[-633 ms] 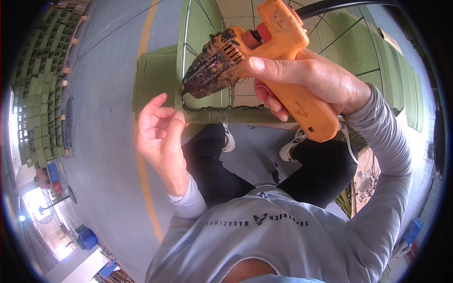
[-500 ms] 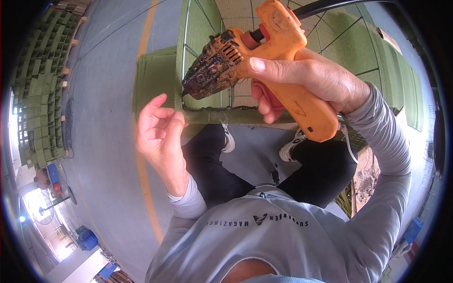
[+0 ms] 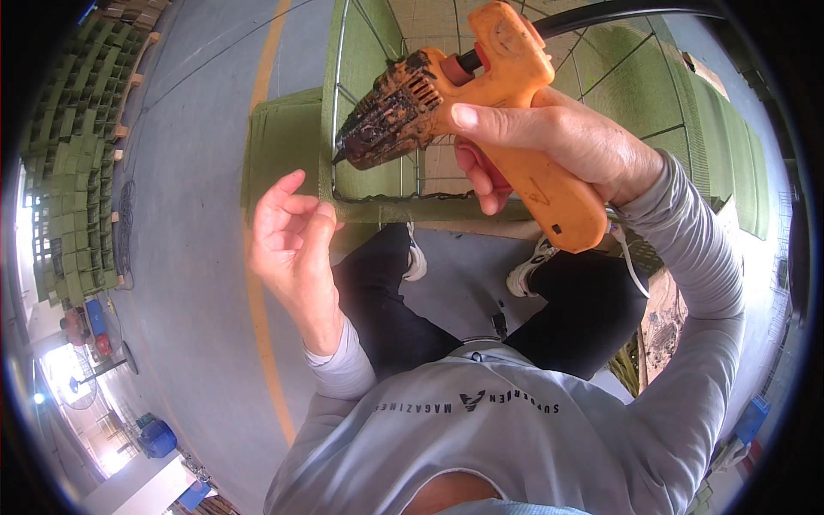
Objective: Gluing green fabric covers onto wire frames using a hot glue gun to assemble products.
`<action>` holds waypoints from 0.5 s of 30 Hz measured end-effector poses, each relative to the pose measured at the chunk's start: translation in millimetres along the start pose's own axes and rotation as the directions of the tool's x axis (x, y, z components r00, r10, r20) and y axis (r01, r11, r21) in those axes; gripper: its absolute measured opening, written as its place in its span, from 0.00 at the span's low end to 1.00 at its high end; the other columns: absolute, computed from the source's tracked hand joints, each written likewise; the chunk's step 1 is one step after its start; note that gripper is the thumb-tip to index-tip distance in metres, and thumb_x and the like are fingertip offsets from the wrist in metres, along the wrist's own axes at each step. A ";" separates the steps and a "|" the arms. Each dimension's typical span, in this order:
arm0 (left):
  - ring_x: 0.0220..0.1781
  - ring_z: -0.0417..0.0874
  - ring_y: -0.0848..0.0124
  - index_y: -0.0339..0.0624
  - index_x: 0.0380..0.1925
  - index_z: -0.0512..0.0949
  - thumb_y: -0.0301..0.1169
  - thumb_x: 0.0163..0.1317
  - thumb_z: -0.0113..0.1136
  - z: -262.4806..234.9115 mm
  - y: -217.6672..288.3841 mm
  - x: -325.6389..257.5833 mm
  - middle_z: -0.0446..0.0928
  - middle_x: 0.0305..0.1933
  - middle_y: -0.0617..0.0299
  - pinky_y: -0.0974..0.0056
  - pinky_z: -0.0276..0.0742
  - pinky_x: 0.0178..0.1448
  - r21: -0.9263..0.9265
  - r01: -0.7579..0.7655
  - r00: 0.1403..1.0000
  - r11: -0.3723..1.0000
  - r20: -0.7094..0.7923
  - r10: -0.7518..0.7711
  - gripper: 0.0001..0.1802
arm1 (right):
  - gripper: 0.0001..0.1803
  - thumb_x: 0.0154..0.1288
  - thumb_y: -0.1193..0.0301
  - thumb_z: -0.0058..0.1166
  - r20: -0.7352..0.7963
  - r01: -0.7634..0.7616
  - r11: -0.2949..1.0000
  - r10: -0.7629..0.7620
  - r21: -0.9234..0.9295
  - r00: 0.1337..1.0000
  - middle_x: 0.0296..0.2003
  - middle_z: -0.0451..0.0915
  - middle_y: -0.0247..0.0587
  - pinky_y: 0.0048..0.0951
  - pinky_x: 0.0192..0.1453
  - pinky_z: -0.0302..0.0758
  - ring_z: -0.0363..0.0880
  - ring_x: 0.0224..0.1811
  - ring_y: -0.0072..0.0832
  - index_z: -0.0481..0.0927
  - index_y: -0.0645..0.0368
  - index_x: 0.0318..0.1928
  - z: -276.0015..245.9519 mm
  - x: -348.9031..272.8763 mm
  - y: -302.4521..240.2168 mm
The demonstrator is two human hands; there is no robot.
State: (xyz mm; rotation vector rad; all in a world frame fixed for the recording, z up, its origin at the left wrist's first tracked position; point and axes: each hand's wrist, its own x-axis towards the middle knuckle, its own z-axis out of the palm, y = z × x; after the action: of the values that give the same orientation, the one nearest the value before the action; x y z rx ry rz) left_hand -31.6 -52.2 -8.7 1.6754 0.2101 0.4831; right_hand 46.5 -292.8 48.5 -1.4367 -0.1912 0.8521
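The right hand (image 3: 558, 142) has its fingers clamped on an orange glue gun (image 3: 481, 103), its front blackened and crusted, nozzle at the wire frame (image 3: 343, 112) with green cloth. The left hand (image 3: 296, 249) hovers nearby, fingers loosely curled, empty.

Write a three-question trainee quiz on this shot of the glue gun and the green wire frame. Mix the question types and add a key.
1. True or false: the right hand grips the orange glue gun by its handle.
2. What does the left hand hold?
A. a glue stick
B. nothing, fingers curled, beside the green wire frame
C. the glue gun's cord
3. Fill in: the gun's blackened nozzle points toward the person's ____ side, at the frame's wires.

Key: 1 true; 2 B; 3 left.
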 end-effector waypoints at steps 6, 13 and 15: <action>0.32 0.78 0.77 0.31 0.52 0.78 0.15 0.57 0.59 0.0 1.8 1.3 0.76 0.33 0.62 0.70 0.79 0.39 -0.004 0.004 1.000 1.000 -0.001 -0.004 0.20 | 0.25 0.69 0.49 0.58 0.000 -0.012 1.000 0.012 -0.007 1.000 0.27 0.78 0.37 0.28 0.32 0.80 0.80 0.25 0.25 0.76 0.62 0.40 1.5 1.8 -1.2; 0.33 0.78 0.77 0.31 0.52 0.78 0.15 0.57 0.59 -2.2 -1.0 1.4 0.77 0.34 0.62 0.70 0.79 0.39 -0.005 0.003 1.000 1.000 0.006 -0.003 0.20 | 0.24 0.70 0.50 0.56 0.019 -0.007 1.000 0.008 -0.021 1.000 0.26 0.77 0.37 0.27 0.31 0.79 0.79 0.24 0.24 0.76 0.62 0.38 1.8 1.6 0.7; 0.33 0.79 0.77 0.32 0.52 0.78 0.15 0.58 0.59 -1.5 -1.3 1.6 0.77 0.34 0.62 0.70 0.79 0.39 -0.011 0.001 1.000 1.000 -0.001 -0.001 0.20 | 0.24 0.71 0.50 0.56 0.007 -0.013 1.000 0.013 -0.009 1.000 0.25 0.76 0.36 0.27 0.30 0.79 0.78 0.24 0.24 0.76 0.63 0.37 5.1 1.2 0.7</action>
State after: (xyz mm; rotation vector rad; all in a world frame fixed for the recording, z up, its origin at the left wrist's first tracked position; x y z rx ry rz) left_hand -30.6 -50.0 -9.5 1.6645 0.2092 0.4837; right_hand 44.0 -288.1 48.3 -1.4449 -0.1914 0.8676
